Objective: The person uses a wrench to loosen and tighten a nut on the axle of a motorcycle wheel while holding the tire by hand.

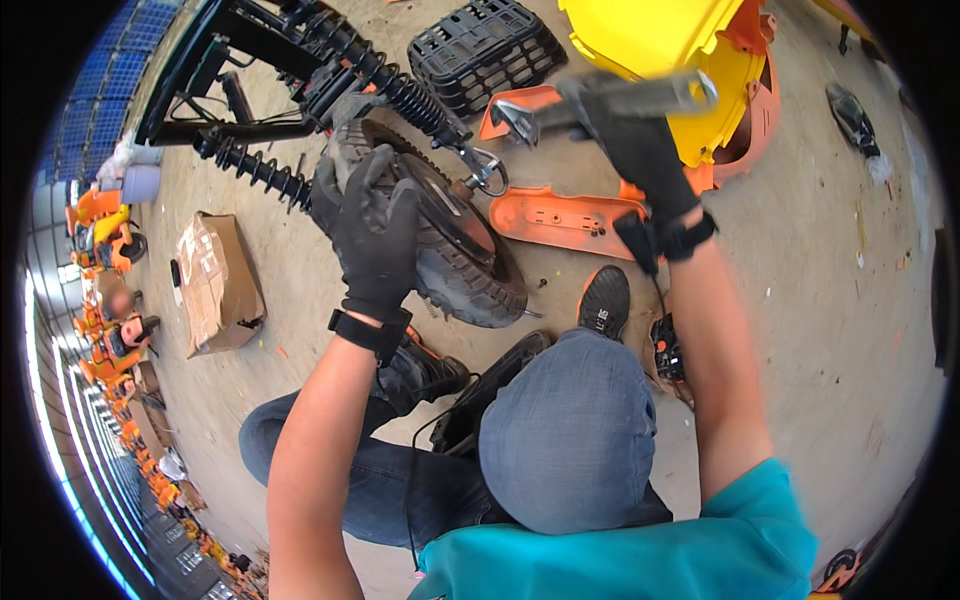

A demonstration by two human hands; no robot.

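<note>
My left hand (372, 225), in a black glove, is closed on the tread and rim of a knobby tire (465, 285), its fingers curled over the upper left side. My right hand (635, 140), also gloved, grips a metal adjustable wrench (670, 95) raised to the right of the wheel, slightly blurred, its jaw toward the wheel. A black coil-spring shock (390, 85) runs down to a metal fitting near the wheel hub (462, 190). A second shock (250, 170) and a black frame (185, 130) stand at upper left.
Orange panels (545, 215), stacked yellow body shells (620, 30) and a black plastic basket (480, 55) lie beyond the wheel. A cardboard box (218, 285) is at left, near a row of orange vehicles (105, 230). A black object (852, 115) lies at right. My knees and feet are close below the wheel.
</note>
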